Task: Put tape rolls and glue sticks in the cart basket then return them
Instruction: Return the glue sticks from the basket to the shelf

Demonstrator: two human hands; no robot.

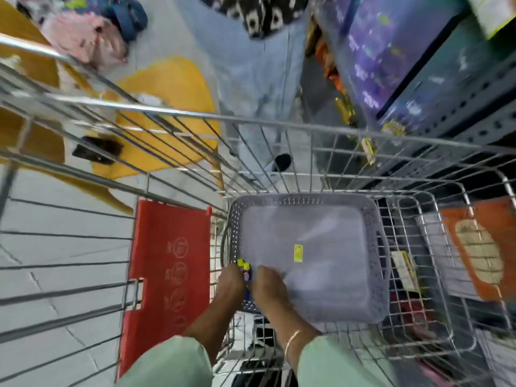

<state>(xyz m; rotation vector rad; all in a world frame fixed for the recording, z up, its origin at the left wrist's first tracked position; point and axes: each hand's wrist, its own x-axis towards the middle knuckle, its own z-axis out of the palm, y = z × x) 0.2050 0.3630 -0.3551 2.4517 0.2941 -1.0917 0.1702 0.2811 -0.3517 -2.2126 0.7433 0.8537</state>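
Note:
A grey plastic basket (pixel 374 219) with a perforated rim sits inside the wire shopping cart (pixel 279 121). A small yellow label (pixel 298 253) lies on its floor. Both my hands are down at the basket's near left corner. My left hand (pixel 230 283) and my right hand (pixel 269 283) are side by side, closed around glue sticks (pixel 245 270) with yellow caps and blue bodies between them. The frame is blurred, so how many sticks there are is unclear. No tape rolls are visible.
A red flap (pixel 170 261) with printed symbols hangs on the cart to the left of the basket. Shelves with goods (pixel 391 51) run along the right. A person in light trousers (pixel 259 79) stands beyond the cart. Orange packs (pixel 480 247) lie at right.

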